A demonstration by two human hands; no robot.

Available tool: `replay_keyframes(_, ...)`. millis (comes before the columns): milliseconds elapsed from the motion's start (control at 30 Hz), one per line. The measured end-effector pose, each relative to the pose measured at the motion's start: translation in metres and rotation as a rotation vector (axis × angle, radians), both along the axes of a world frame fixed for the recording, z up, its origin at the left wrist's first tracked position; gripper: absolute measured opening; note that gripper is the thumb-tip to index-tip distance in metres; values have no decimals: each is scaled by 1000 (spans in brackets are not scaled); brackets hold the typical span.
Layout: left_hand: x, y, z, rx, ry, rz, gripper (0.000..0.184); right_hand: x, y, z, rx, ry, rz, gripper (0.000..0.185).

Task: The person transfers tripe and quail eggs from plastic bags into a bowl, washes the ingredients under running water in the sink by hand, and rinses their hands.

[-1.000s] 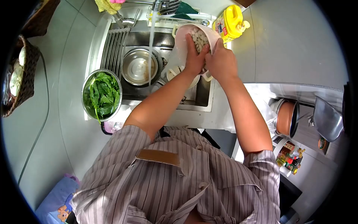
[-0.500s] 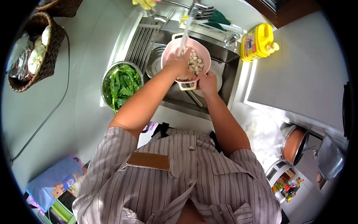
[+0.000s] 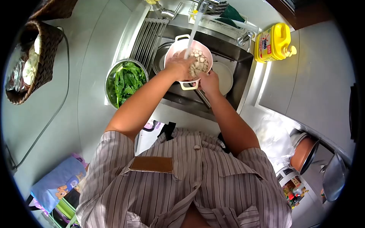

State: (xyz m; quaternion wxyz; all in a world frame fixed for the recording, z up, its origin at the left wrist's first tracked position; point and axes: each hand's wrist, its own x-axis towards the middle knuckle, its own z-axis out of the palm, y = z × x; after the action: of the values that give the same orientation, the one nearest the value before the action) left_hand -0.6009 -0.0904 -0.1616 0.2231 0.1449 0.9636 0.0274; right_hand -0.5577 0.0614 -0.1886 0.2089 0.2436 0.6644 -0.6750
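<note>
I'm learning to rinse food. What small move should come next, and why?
Perhaps stir the pale pieces gently with the left hand: it reaches into the pink bowl, running water falls in there, and the right hand holds the bowl's edge.

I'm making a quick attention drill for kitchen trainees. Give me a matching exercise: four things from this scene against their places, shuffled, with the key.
Things
1. Pink bowl
2. Leafy greens
3. Yellow bottle
4. Woven basket

Places
A. To the right of the sink
B. At the far left of the picture
C. Under the water stream, with the left hand in it
D. Inside a metal bowl

Pairs: 1-C, 2-D, 3-A, 4-B
</note>
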Motion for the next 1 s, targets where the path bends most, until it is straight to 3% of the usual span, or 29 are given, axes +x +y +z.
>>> replay_keyframes(67,-3,4,16,-50,-159,29,123,4,1,-2,4,6,-19,31)
replay_keyframes(167,-14,7,0,-21,-252,70,131,10,-1,1,3,3,-21,33)
replay_keyframes(200,-12,-2,-11,128,-94,17,102,11,0,4,-7,-19,-25,34)
replay_keyframes(267,-31,-9,-44,195,-170,184,83,14,3,-4,2,28,7,27)
replay_keyframes(367,-30,6,-14,267,-120,374,56,13,12,-1,0,33,13,22)
replay_keyframes(433,-27,6,2,234,-127,188,60,7,15,13,-8,21,-2,22)
replay_keyframes(467,-10,16,17,44,-151,28,80,5,17,23,-13,18,-18,22)
replay_keyframes(567,-3,24,28,28,-105,172,102,4,17,28,-8,57,10,22)
replay_keyframes(600,-5,24,28,159,-76,238,109,3,16,29,-2,77,35,22)
replay_keyframes(700,-7,42,30,80,-169,320,106,3,7,31,-51,8,-15,22)
replay_keyframes(733,-7,33,13,225,-39,227,86,5,7,31,-71,24,-34,23)
replay_keyframes(833,-19,23,-9,257,-197,4,61,2,13,18,-19,0,-15,30)
replay_keyframes(867,-15,22,-12,260,-100,-33,48,2,14,13,-23,5,-13,27)
replay_keyframes(967,3,20,9,298,-71,-27,50,4,16,16,-38,3,-17,21)
replay_keyframes(1000,12,18,13,231,-57,-20,64,4,15,28,-44,-8,-23,21)
